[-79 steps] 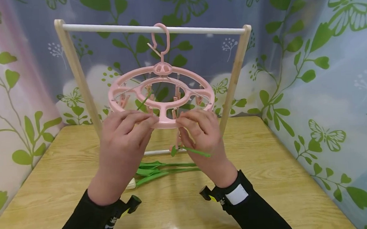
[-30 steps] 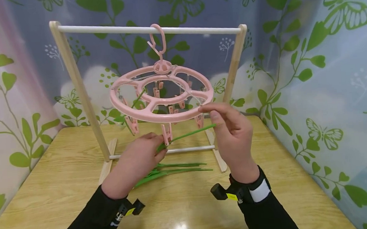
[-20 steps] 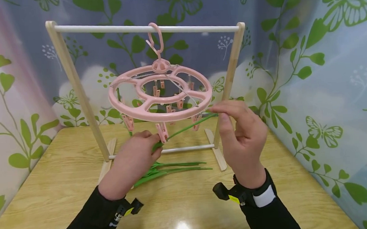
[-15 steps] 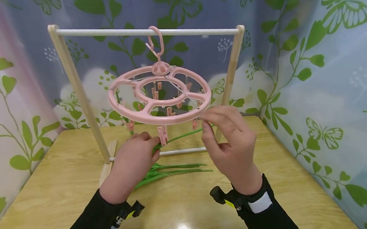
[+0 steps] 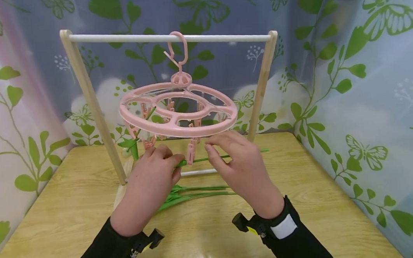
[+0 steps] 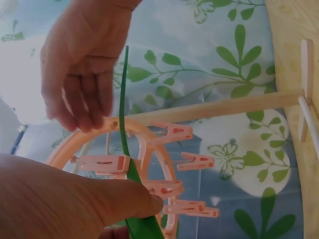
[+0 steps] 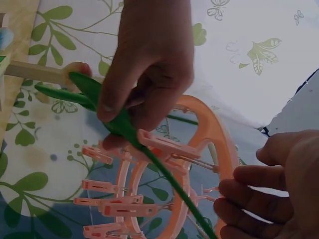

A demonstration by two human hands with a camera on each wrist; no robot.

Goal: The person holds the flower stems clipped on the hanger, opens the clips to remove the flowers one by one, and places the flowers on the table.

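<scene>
My left hand (image 5: 149, 182) pinches a green-leaved artificial flower (image 7: 119, 119) between thumb and fingers, just below the pink drying hanger (image 5: 171, 129). The flower's thin stem points right, past a hanging pink clip (image 5: 191, 153). In the left wrist view the clip meets the stem; whether it grips it I cannot tell. My right hand (image 5: 241, 170) is below the hanger's front right rim, fingers loosely bent and holding nothing. Another flower (image 5: 134, 148) hangs at the hanger's left side.
The hanger hooks over the white bar (image 5: 124, 38) of a wooden-legged stand (image 5: 89, 96). Several green-stemmed flowers (image 5: 196, 194) lie on the table (image 5: 295, 218) under it. More pink clips (image 6: 172, 133) dangle around the ring. A patterned curtain (image 5: 366, 109) stands behind and beside the table.
Both hands have left the hanger's front rim, and the ring has turned. The left hand keeps the flower by the clip. Lately the right hand has moved left and slightly down.
</scene>
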